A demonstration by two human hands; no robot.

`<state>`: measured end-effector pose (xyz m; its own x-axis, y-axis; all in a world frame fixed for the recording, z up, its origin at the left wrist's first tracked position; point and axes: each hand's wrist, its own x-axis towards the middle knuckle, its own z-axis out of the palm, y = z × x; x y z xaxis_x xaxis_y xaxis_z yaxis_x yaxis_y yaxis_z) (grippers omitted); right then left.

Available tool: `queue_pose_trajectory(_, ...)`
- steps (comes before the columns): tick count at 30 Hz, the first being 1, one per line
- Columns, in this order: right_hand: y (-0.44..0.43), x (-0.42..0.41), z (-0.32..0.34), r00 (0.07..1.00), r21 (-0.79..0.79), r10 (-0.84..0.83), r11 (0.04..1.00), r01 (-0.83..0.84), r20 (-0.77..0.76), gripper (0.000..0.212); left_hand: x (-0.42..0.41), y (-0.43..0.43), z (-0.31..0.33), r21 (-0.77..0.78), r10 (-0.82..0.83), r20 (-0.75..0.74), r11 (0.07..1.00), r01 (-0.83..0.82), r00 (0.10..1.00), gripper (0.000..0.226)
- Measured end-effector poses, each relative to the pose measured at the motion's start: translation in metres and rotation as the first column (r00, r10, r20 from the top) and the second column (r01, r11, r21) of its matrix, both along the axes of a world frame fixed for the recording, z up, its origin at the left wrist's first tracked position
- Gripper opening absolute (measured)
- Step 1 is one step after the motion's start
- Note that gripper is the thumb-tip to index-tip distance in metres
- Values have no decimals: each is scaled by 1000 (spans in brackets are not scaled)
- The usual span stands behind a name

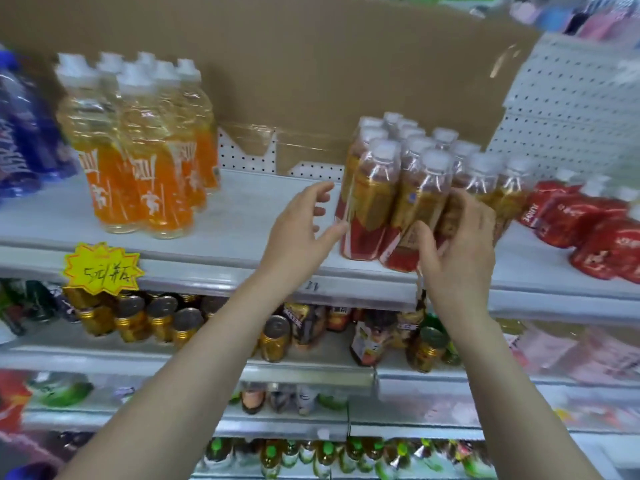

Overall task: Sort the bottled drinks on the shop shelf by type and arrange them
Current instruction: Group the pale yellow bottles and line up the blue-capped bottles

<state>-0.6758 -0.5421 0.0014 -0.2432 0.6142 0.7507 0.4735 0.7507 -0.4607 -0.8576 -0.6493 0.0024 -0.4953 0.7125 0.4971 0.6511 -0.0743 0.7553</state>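
Note:
A cluster of brown tea bottles (381, 188) with white caps and red-and-gold labels stands on the top shelf (242, 216), right of centre. My right hand (457, 244) grips the front bottles of this cluster, which lean forward. My left hand (304, 223) is open, its fingertips just touching the left side of the cluster. To the left, several yellow drink bottles (138, 147) with orange labels stand in a group. Red-labelled bottles (595, 226) lie and lean at the right end.
Blue bottles (24, 133) stand at the far left. A yellow starburst price tag (100, 268) hangs on the shelf edge. Gold-lidded jars and cans (156, 317) fill the shelf below; green-capped bottles (329, 455) fill the lowest. Cardboard (311, 64) backs the top shelf.

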Motion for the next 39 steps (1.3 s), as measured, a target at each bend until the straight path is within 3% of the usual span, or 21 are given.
queue_pose_trajectory(3, 19, 4, 7, 998, -182, 36, 983, -24, 61, 66, 12, 37, 8, -68, -25, 47, 997, 28, 999, 69)
queue_pose_trajectory(7, 30, -6, 17, 990, -231, 15, 973, 18, 142, 82, 13, 67, 9, -74, -10, 55, 997, 14, 998, 80)
queue_pose_trajectory(10, 32, -15, 26, 980, -225, -32, 971, 77, 195, 82, 2, 73, 10, -109, -37, 39, 993, 41, 999, 78)
queue_pose_trajectory(12, 34, -18, 28, 975, -210, -28, 975, 76, 222, 79, -16, 66, 14, -158, -192, 106, 966, 207, 976, 78)
queue_pose_trajectory(14, 34, -21, 28, 974, -216, -1, 975, 51, 227, 75, -37, 55, 18, -172, -375, 228, 893, 416, 899, 79)
queue_pose_trajectory(16, 32, -26, 29, 976, -229, 33, 973, 18, 215, 72, -51, 46, 22, -194, -455, 278, 836, 513, 846, 80)
queue_pose_trajectory(18, 30, -30, 29, 978, -240, 45, 971, 5, 202, 71, -52, 43, 24, -211, -427, 199, 861, 464, 882, 82)
queue_pose_trajectory(21, 37, -31, 33, 975, -263, 75, 965, -18, 209, 77, -37, 43, 19, -177, -151, 25, 972, 153, 988, 88)
queue_pose_trajectory(23, 41, -28, 39, 966, -298, 123, 953, -50, 229, 82, -32, 44, 15, -108, -68, 3, 992, 68, 998, 80)
queue_pose_trajectory(30, 38, -34, 42, 959, -256, 146, 963, -82, 241, 75, -60, 35, 20, -131, -400, 180, 896, 425, 899, 66)
queue_pose_trajectory(35, 37, -37, 43, 956, -254, 162, 962, -98, 246, 76, -57, 40, 20, -113, -311, 142, 938, 328, 940, 72)
queue_pose_trajectory(39, 40, -27, 59, 934, -288, 210, 950, -124, 290, 71, -65, 36, 30, -132, -360, 171, 914, 384, 917, 60)
